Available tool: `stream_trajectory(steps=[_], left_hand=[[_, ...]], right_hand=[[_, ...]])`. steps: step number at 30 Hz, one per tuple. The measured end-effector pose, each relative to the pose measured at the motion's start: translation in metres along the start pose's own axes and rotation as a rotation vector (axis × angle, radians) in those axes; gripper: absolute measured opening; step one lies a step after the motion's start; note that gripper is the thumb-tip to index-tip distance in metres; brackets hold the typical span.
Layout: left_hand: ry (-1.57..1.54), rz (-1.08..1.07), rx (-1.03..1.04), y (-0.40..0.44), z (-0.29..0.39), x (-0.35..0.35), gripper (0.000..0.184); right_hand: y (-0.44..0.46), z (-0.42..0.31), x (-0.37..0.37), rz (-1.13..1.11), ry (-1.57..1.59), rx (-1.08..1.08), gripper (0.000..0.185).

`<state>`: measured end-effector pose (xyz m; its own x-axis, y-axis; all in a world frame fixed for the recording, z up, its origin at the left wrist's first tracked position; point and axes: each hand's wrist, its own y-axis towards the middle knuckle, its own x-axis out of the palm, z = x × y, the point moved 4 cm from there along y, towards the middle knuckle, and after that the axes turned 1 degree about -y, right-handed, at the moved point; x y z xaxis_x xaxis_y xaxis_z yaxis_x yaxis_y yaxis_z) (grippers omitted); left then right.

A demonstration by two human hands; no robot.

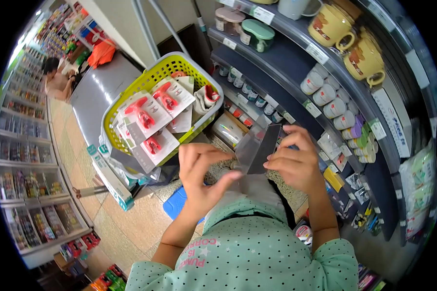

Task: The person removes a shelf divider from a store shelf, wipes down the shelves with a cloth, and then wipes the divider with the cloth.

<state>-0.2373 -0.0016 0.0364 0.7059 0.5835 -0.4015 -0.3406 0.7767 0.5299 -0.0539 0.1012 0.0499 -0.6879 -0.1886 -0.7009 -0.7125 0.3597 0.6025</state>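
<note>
In front of my waist is a folded clear plastic piece [251,154], with two thin panels that meet at an angle. My right hand [296,160] pinches its right edge between thumb and fingers. At its left side, my left hand [199,169] has its thumb and index finger at the edge, with the grip partly unclear through the transparent sheet. A yellow-green basket [112,103] stands just beyond my left hand. In it lie several carded packs with red plastic tools [166,96] and a rolled grey-and-red fabric item [206,97].
Curved dark shelves [296,72] on the right carry yellow mugs [331,25], lidded containers [257,35] and stacked white cups [334,107]. A long teal-and-white box [110,177] sits by the basket. A blue plastic object [176,202] is on the floor. Another person [58,80] is far left.
</note>
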Motion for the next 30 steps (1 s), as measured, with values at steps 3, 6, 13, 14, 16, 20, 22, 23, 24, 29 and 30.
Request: stream_trajectory(steps=[3,6,13,14,16,20,22,23,24,29,30], left_hand=[[0.047,-0.038,-0.12,0.006,-0.001,0.008,0.02],[0.1,-0.078,-0.104,0.012,0.004,0.022,0.014],[0.058,-0.163,-0.049,0.007,0.023,0.041,0.011],[0.045,-0.173,-0.028,0.006,0.027,0.045,0.011],[-0.041,-0.197,-0.002,0.005,0.036,0.052,0.01],[-0.227,-0.26,0.032,0.0,0.054,0.077,0.008],[-0.274,-0.292,0.096,-0.006,0.064,0.091,0.008],[-0.299,-0.303,0.12,-0.009,0.073,0.099,0.008],[-0.326,-0.316,0.143,-0.014,0.082,0.107,0.008],[-0.386,-0.347,0.314,-0.051,0.133,0.148,0.009],[-0.381,-0.354,0.333,-0.062,0.146,0.156,0.009]], right_hand=[[-0.012,-0.015,-0.001,0.047,-0.087,-0.025,0.01],[-0.025,-0.022,0.003,0.102,-0.119,-0.005,0.009],[-0.053,-0.032,-0.003,0.153,-0.202,0.009,0.013],[-0.058,-0.033,-0.006,0.133,-0.202,0.034,0.014],[-0.067,-0.034,-0.016,0.093,-0.206,0.087,0.019],[-0.098,-0.037,-0.056,0.274,-0.212,0.304,0.03],[-0.122,-0.037,-0.077,0.395,-0.323,0.464,0.033],[-0.13,-0.038,-0.09,0.453,-0.388,0.452,0.037],[-0.14,-0.04,-0.1,0.48,-0.401,0.486,0.036],[-0.206,-0.06,-0.149,0.529,-0.514,0.566,0.028],[-0.219,-0.067,-0.159,0.542,-0.514,0.577,0.026]])
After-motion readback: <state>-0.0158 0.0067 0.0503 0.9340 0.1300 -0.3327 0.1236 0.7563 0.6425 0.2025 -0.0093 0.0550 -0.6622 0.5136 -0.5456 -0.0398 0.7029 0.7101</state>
